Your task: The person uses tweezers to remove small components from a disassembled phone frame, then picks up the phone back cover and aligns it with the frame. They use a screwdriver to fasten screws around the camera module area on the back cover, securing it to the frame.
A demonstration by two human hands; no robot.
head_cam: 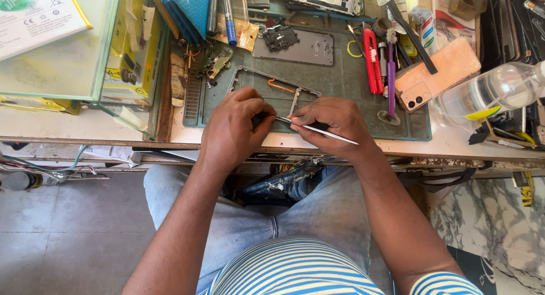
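The glass case (85,73) left of the green mat (352,110) holds yellow boxes (128,51). At the mat's near edge, the right hand (332,124) pinches thin shiny tweezers (318,130). The left hand (233,130) is closed on something small and dark I cannot make out.

bright daylight — soft shadows | glare on bottle (494,90) | sharp focus

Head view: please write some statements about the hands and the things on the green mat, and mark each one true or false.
1. The right hand holds metal tweezers. True.
2. The left hand rests on the person's knee. False: it is at the bench edge, pinching a small part that cannot be made out.
3. A red utility knife lies on the green mat. True.
4. The clear plastic bottle stands upright. False: it lies on its side.
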